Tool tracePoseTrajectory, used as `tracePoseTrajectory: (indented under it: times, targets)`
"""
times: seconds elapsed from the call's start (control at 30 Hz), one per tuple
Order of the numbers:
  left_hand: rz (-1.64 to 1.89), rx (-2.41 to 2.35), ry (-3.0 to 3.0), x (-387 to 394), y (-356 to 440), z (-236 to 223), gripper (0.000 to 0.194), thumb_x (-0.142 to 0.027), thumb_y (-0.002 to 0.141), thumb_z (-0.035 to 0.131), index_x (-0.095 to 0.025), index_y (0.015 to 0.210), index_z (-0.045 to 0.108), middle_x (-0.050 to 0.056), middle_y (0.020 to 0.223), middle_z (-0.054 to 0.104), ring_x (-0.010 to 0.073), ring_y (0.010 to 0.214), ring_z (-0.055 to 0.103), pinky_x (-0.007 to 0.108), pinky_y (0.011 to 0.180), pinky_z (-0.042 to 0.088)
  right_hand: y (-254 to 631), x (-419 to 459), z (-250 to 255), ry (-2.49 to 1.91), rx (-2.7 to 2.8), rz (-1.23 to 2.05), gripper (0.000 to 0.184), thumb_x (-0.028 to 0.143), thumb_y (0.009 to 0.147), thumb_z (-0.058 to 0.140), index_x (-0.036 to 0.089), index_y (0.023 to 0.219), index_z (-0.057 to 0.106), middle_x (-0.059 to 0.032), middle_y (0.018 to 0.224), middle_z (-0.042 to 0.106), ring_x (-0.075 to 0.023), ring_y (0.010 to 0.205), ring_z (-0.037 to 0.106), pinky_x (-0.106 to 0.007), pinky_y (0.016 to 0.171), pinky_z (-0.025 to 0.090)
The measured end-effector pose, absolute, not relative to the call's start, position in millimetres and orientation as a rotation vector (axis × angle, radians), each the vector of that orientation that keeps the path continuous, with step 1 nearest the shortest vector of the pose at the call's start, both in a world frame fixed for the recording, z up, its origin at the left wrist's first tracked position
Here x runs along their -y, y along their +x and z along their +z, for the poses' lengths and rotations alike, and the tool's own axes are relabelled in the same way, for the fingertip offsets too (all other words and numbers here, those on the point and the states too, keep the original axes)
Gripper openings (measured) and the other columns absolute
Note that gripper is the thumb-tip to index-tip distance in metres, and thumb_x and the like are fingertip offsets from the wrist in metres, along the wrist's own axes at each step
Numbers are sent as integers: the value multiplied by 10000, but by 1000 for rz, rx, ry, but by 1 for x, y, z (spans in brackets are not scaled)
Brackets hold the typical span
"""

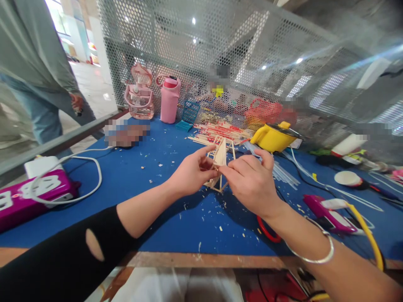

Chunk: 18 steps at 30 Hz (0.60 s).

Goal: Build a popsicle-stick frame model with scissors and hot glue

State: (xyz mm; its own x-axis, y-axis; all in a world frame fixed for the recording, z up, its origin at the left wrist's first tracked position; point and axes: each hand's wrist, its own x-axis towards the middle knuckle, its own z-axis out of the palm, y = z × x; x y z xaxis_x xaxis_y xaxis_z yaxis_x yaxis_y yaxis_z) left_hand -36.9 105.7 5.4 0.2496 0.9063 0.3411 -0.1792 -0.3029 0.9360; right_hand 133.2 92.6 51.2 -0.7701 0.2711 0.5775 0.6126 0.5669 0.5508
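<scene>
A small framework of thin wooden sticks (pixel 221 156) stands on the blue table, with a pale panel of sticks inside it. My left hand (pixel 199 167) grips its left side, thumb and fingers curled in around the wood. From the right, my right hand (pixel 250 180) pinches the near edge of the structure, fingers folded. Both hands almost meet there, hiding part of the frame. Behind it lies a loose pile of wooden sticks (pixel 217 133), many with red tips. Clear plastic glue sticks (pixel 285 174) lie beyond my right hand. A red loop (pixel 267 233) shows under my right wrist.
A purple power strip (pixel 37 195) with a white cable is at left, another purple socket (pixel 330 214) at right. Pink bottles (pixel 170 100), a small blue rack (pixel 189 115) and a yellow pot (pixel 275 137) line the metal mesh. A person (pixel 37 63) stands at far left.
</scene>
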Motion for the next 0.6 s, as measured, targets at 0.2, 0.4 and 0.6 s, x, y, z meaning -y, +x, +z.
tracePoseTrajectory:
  times: [0.2,0.4,0.6]
  targets:
    - [1304,-732,1449,-106,-36,5,636,-123,728,621,-117,1323,396,-11,750,590,90,643,516,230,600,404,136,-93,51,-691,2348,-925,143,169,843,561,245,915,659,29,721,649,-155,763,532,-426,950,287]
    - [1300,-751,1455,-105,-36,6,641,-144,728,637,-125,1321,394,-17,751,595,86,647,530,222,606,409,146,-89,56,-784,2209,-654,128,160,770,613,179,895,625,-26,791,637,-170,789,552,-383,860,373]
    - [1300,-751,1459,-104,-36,6,629,-143,732,622,-109,1315,388,-13,747,589,85,629,511,230,586,401,138,-93,52,-743,2310,-777,87,221,807,601,247,791,681,-1,714,576,-163,738,484,-389,843,342]
